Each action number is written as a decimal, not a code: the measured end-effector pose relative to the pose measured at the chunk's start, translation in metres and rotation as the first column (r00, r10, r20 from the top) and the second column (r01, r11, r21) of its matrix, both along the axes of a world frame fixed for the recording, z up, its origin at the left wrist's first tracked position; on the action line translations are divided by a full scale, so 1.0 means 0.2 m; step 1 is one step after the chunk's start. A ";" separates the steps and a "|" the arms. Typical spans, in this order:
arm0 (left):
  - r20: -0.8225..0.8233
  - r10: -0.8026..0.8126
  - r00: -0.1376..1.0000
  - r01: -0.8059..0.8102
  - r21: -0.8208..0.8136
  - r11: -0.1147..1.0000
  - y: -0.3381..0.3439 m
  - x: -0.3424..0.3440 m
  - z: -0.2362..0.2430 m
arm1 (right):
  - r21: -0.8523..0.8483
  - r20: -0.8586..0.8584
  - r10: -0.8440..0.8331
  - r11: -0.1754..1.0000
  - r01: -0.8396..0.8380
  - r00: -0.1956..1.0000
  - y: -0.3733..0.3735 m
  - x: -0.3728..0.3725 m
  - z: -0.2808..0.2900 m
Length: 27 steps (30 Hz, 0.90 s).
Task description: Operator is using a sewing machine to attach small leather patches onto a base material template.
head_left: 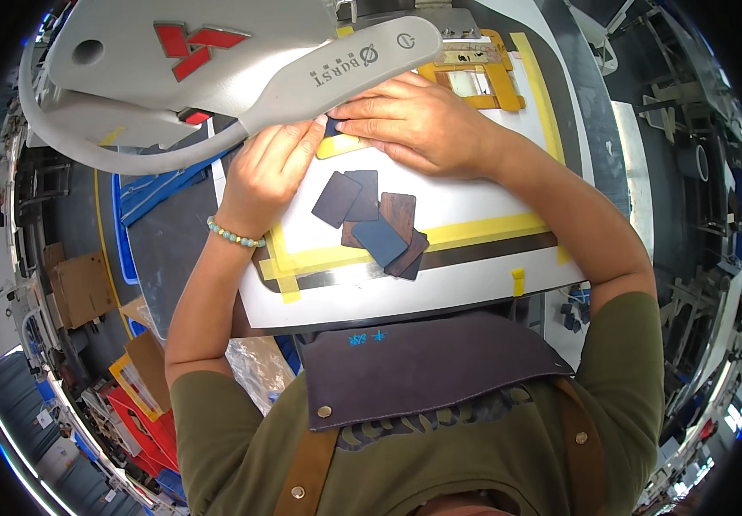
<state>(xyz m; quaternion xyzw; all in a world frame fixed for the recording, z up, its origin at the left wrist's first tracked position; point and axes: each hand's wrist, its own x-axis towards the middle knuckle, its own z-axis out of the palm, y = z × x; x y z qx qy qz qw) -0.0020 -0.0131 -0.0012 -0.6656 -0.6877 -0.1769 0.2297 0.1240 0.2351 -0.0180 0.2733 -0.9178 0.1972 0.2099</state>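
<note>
On a white work surface (466, 193), my left hand (269, 168) is closed, its thumb and fingers pinching the left edge of a small dark blue rectangular piece (333, 126). My right hand (427, 125) comes from the other side, fingers together, their tips on the same piece. Under it, a yellow strip (343, 145) shows. A grey machine lever (337, 73) hides part of the fingertips. Nearer me lies a loose overlapping pile of thin round-cornered pieces, among them a blue one (380, 243), a brown wood-grained one (398, 215) and a dark one (336, 199).
A grey press-like machine (147, 52) with a red emblem stands at the far left. Beyond my right hand sits a yellow frame fixture (496, 82). Yellow tape (423, 245) borders the surface. A blue tray (124, 228) is at the left, a cardboard box (83, 288) below.
</note>
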 end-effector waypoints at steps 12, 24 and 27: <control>0.104 -0.028 0.994 0.025 0.028 0.999 0.00 0.01 -0.03 | -0.040 0.041 -0.011 0.999 0.013 0.999 -0.03 0.01 0.01; 0.032 0.043 0.999 -0.042 -0.036 0.998 0.05 0.03 -0.04 | -0.038 -0.034 0.012 0.999 -0.014 0.999 -0.03 0.00 -0.06; -0.010 0.065 0.998 -0.065 -0.010 0.998 0.02 0.06 0.02 | -0.074 -0.154 0.011 0.997 -0.022 0.988 -0.07 -0.02 -0.09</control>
